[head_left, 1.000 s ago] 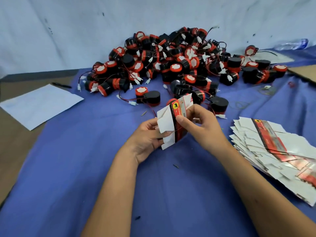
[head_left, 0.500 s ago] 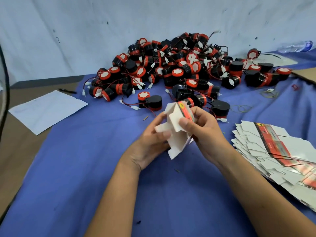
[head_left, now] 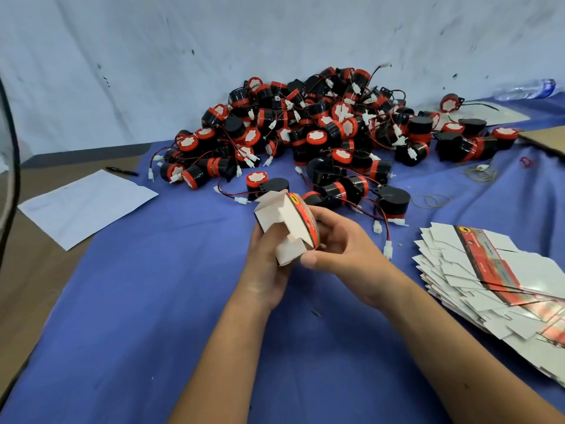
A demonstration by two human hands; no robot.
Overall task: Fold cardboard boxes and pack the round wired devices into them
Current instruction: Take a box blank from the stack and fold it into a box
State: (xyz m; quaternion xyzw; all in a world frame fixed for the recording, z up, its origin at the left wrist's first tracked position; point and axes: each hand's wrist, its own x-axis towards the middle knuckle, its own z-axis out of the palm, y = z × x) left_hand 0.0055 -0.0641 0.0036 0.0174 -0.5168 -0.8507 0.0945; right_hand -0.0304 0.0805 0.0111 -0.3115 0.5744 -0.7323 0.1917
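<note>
The cardboard box [head_left: 286, 223], half-folded and held above the blue cloth [head_left: 153, 301], looks light, thin and easily creased. The left hand [head_left: 266, 264] grips its underside; the right hand [head_left: 339, 246] pinches the printed side, best held along stiff folded edges.

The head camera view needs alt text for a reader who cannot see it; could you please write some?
Two hands, left hand and right hand, hold a half-folded cardboard box over a blue cloth. Behind lies a pile of round wired devices; flat box blanks are stacked at right.
</note>
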